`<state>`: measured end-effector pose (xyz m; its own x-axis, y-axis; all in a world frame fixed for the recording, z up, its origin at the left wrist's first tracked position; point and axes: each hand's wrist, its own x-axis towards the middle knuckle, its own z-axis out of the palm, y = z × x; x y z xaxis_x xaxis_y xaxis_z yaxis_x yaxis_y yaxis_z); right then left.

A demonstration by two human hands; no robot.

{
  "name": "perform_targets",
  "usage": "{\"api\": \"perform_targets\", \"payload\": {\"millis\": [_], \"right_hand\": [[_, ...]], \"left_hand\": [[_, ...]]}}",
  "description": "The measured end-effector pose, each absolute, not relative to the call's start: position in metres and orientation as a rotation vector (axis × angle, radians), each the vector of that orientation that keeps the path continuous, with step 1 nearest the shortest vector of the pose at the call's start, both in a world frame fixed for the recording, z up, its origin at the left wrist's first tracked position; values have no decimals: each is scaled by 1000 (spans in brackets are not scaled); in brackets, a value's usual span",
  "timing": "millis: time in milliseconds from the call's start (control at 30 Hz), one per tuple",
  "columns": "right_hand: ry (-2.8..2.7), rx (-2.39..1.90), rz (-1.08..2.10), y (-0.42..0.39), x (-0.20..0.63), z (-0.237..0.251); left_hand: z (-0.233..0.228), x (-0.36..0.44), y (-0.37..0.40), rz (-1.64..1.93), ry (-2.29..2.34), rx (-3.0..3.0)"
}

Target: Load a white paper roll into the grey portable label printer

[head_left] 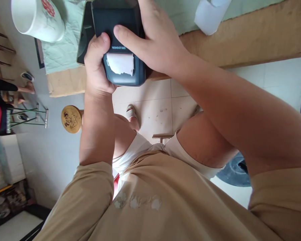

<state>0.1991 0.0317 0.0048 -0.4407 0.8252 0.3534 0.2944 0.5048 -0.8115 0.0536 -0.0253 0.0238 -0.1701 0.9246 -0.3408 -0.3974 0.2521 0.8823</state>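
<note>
A dark blue label printer (126, 75) marked NIIMBOT is held between my two hands at the table's edge. A torn piece of white label paper (120, 63) sticks out of its slot. My left hand (98, 63) wraps round the printer's left side, thumb on top. From the right, my right hand (155, 40) grips the other side, its thumb lying across the top face; its other fingers are hidden. Just left of the printer lies a dark flat device with a glossy face (85, 40), partly covered by my left hand and the printer.
A white mug with a red flower (40, 20) stands on the green cloth (62, 57) at the left. A curled white paper (209, 16) rests at the table's wooden edge (253, 36). A round wooden stool (71, 119) is on the floor. Part of another person (5, 88) shows at far left.
</note>
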Motion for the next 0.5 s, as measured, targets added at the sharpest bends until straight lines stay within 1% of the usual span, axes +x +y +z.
{"api": "perform_targets", "payload": {"millis": [100,233,500], "right_hand": [[-1999,-953,874,32,200,5],[-2024,-961,850,31,201,4],[-2060,-960,838,29,203,8]], "left_hand": [[25,58,-27,1273,1055,943],[26,62,-29,1287,1077,966],[23,59,-27,1276,974,1038]]}}
